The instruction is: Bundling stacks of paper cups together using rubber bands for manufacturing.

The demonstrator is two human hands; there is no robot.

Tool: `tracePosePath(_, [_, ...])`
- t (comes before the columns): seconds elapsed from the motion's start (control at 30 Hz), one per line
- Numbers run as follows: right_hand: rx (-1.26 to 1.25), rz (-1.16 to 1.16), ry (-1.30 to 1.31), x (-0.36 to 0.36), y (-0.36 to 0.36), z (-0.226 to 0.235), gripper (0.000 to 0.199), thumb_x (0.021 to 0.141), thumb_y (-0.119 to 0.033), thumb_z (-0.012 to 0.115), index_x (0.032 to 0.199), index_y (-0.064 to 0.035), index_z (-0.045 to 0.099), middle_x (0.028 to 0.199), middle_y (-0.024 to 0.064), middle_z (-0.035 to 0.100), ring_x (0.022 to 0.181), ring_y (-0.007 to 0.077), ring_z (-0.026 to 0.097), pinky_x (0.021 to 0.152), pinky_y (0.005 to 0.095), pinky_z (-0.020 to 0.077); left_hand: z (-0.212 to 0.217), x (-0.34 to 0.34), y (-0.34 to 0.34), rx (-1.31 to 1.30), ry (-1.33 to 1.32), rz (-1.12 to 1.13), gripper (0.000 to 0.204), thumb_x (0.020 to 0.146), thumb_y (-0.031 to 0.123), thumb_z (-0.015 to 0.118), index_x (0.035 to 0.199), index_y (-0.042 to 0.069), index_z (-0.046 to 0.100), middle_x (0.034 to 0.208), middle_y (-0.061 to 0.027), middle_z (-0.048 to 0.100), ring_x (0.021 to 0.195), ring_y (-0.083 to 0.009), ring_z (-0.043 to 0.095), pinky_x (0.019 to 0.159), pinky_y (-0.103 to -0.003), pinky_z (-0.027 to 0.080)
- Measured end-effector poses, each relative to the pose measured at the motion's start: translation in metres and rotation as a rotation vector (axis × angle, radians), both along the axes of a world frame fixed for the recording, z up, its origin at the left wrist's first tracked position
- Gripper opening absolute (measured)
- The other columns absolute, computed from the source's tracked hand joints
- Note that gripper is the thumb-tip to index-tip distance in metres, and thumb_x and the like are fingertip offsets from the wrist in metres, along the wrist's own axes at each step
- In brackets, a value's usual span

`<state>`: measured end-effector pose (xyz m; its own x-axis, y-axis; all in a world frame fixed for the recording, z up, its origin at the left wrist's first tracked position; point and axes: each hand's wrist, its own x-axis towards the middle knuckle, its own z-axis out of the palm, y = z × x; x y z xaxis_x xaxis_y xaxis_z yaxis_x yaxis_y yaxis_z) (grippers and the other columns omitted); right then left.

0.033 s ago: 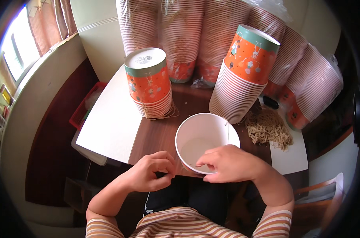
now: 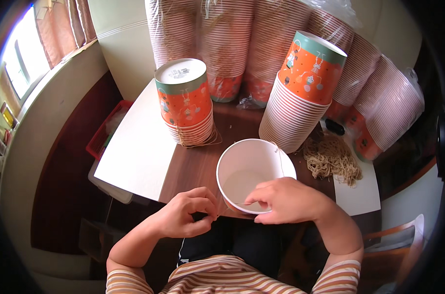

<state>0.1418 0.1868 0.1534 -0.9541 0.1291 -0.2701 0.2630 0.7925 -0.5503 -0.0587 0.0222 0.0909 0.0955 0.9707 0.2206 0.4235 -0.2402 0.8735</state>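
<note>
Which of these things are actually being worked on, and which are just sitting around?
In use:
white paper bowl
thin string pinched between left hand and right hand

Lying about:
orange cup stacks
string bundle
wrapped cup sleeves
red crate

- Daylight enters through the curtained window [image 2: 17,63] at upper left, which is blown out to white.
- The bench [image 2: 134,147] is evenly lit, with soft shadows.
- Fisheye distortion bends straight edges; the corners fall to black vignette.
- Focus stays sharp at the centre.
</note>
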Motion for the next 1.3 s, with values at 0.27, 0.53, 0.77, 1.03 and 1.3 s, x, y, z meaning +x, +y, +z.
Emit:
tracePosePath(0.27, [-0.182, -0.129, 0.323, -0.002, 0.002, 0.0, 0.031, 0.077, -0.01, 0.068, 0.107, -0.0045, 0.062, 0.082, 0.0101, 0.061, 0.075, 0.0191, 0.061, 0.068, 0.0303, 0.0482, -0.015, 0.012, -0.006, 0.169, -0.561, 0.044, 0.007, 0.081, 0.0, 0.054, 0.083, -0.001, 0.06, 0.104, -0.0121, 0.059, 0.086, -0.0142, 0.059, 0.075, -0.028, 0.049])
tracePosePath(0.53, [-0.279, -0.081, 0.575, -0.02, -0.01, -0.003, 0.018, 0.077, -0.001, 0.068, 0.095, -0.004, 0.068, 0.075, 0.0006, 0.062, 0.058, 0.0057, 0.045, 0.052, 0.0214, 0.0356, -0.021, 0.028, 0.007, -0.092, -1.068, 0.162, 0.01, 0.092, 0.011, 0.057, 0.092, 0.002, 0.06, 0.092, -0.0067, 0.066, 0.075, -0.0047, 0.055, 0.066, -0.017, 0.043])
tracePosePath(0.77, [-0.436, -0.034, 0.55, -0.033, -0.001, -0.005, 0.012, 0.081, -0.001, 0.066, 0.093, -0.001, 0.067, 0.08, 0.0039, 0.064, 0.078, 0.0111, 0.059, 0.072, 0.0239, 0.0454, -0.023, 0.036, 0.007, -0.074, -1.029, 0.216, 0.02, 0.09, 0.01, 0.062, 0.106, -0.002, 0.062, 0.095, -0.0065, 0.067, 0.084, -0.0078, 0.061, 0.074, -0.021, 0.05])
tracePosePath(1.03, [-0.337, 0.012, 0.541, -0.053, -0.008, -0.006, 0.012, 0.08, -0.001, 0.065, 0.092, -0.0015, 0.066, 0.084, 0.0045, 0.064, 0.079, 0.0111, 0.06, 0.07, 0.0242, 0.0469, -0.022, 0.04, 0.009, -0.052, -0.803, 0.247, 0.019, 0.089, 0.007, 0.063, 0.105, -0.004, 0.063, 0.09, -0.0044, 0.066, 0.08, -0.0069, 0.06, 0.073, -0.021, 0.05])
tracePosePath(1.3, [0.1, -0.104, 0.736, -0.029, -0.012, -0.012, 0.008, 0.073, -0.005, 0.069, 0.078, -0.004, 0.063, 0.087, 0.0095, 0.061, 0.083, 0.0243, 0.058, 0.077, 0.0353, 0.0444, -0.034, 0.028, 0.005, 0.023, -0.888, 0.188, 0.012, 0.091, 0.006, 0.06, 0.098, -0.002, 0.061, 0.087, -0.0013, 0.063, 0.073, -0.0035, 0.054, 0.065, -0.018, 0.045])
